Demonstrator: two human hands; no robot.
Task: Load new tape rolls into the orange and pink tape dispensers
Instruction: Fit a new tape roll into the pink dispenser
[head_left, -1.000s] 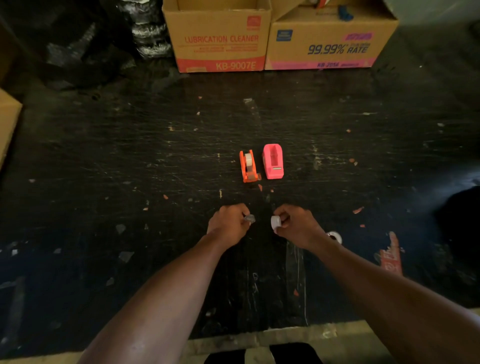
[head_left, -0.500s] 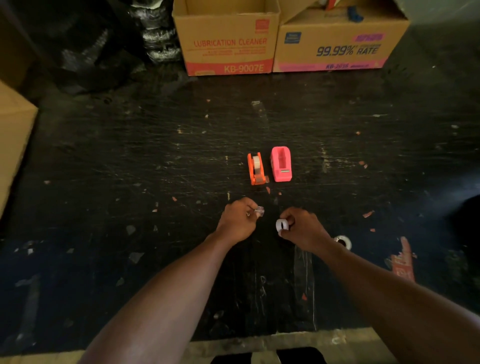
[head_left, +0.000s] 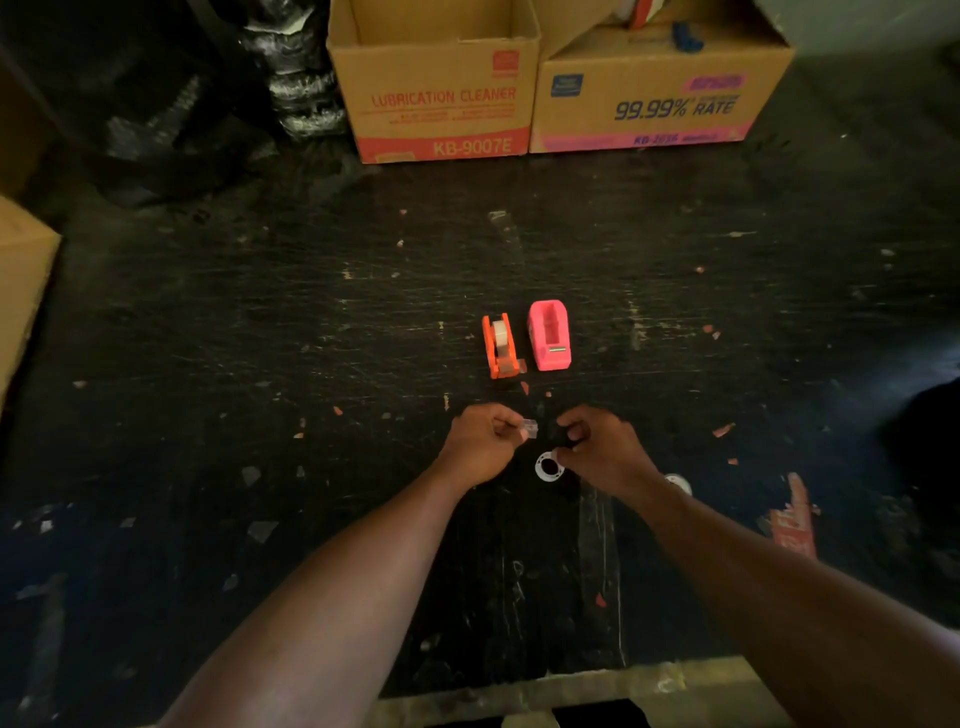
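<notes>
Dark scratched counter (head_left: 260, 364), paint flecks all over, two cardboard boxes (head_left: 436, 104) at the far edge. Orange dispenser (head_left: 500, 345) sits mid-counter with a tape roll already seated in it; pink dispenser (head_left: 549, 336) just right of it, close but apart, its cradle looks empty. My left hand (head_left: 480, 447) is near of the dispensers, fingers pinched narrow on a small clear piece (head_left: 530, 429), tape or plastic, can't tell which. My right hand (head_left: 602, 452) is just right of it, fingers curled, fingertips holding the edge of a white tape roll (head_left: 550, 466) that shows its open core to me; can't tell if the roll touches the counter. Another white ring (head_left: 678, 483) lies on the counter behind my right wrist, partly hidden.
</notes>
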